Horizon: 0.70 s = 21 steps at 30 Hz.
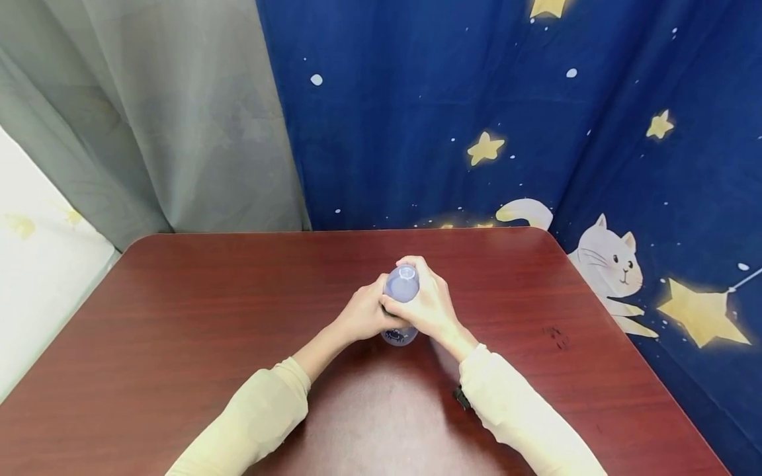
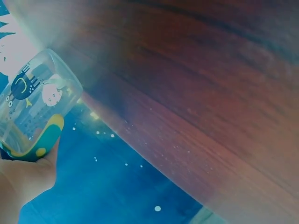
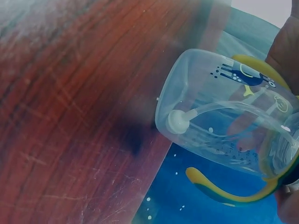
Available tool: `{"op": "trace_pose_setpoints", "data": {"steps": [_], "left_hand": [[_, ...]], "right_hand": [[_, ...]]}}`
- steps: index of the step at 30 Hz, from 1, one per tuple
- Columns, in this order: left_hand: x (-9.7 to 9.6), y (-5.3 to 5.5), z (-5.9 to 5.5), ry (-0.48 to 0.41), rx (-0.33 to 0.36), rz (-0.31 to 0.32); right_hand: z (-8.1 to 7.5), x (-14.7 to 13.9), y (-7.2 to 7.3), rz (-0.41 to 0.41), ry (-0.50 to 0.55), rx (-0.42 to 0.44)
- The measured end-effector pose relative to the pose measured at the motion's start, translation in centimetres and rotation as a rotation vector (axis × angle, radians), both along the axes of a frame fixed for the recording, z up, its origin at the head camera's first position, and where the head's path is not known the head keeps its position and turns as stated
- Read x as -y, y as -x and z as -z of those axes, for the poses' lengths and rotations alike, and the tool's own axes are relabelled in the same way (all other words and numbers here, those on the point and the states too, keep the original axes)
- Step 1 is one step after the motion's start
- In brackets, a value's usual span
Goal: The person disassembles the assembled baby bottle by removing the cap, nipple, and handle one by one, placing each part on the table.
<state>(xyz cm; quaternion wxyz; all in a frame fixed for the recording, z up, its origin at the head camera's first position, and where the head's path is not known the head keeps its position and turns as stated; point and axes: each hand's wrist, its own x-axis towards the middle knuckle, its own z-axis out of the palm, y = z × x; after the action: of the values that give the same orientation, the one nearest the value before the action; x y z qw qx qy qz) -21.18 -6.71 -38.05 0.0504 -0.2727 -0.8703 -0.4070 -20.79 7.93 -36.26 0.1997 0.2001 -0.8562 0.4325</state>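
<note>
A clear baby straw bottle (image 1: 399,336) with a pale purple domed lid (image 1: 401,284) stands between both hands, near the middle of the table. In the right wrist view the clear bottle body (image 3: 215,88) shows cartoon prints, a straw with a round white weight (image 3: 178,122) at its end, and yellow-green side handles (image 3: 229,197). My left hand (image 1: 366,312) grips the bottle below the lid; in the left wrist view part of that hand (image 2: 30,179) shows by a handle (image 2: 44,140). Higher up, my right hand (image 1: 430,301) curls round the lid, its thumb across the front.
The reddish-brown wooden table (image 1: 238,317) has rounded far corners and a dark scuff (image 1: 555,337) on the right. A small black piece (image 1: 461,398) shows beside the right sleeve. Behind the far edge hang a grey curtain (image 1: 196,112) and a blue star-patterned curtain (image 1: 405,132).
</note>
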Motion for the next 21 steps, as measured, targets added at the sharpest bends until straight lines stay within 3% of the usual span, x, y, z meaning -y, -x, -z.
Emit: {"op": "trace_pose_setpoints", "data": {"steps": [7,11,14,21], "left_hand": [[0.0,0.1,-0.4,0.026,0.030,0.004],[0.0,0.0,-0.4,0.024,0.074,0.007],[0.2,0.0,-0.3,0.014,0.094,0.004],[0.3,0.1,-0.2,0.032,0.050,-0.007]], "right_hand": [[-1.2,-0.1,0.7,-0.096,-0.096,-0.090],[-1.9,-0.5,0.9,-0.175,-0.199,-0.092],[-2.8,-0.7,1.0,-0.231,-0.331,-0.081],[-5.9,-1.0,0.8,-0.306,-0.722,0.009]]}}
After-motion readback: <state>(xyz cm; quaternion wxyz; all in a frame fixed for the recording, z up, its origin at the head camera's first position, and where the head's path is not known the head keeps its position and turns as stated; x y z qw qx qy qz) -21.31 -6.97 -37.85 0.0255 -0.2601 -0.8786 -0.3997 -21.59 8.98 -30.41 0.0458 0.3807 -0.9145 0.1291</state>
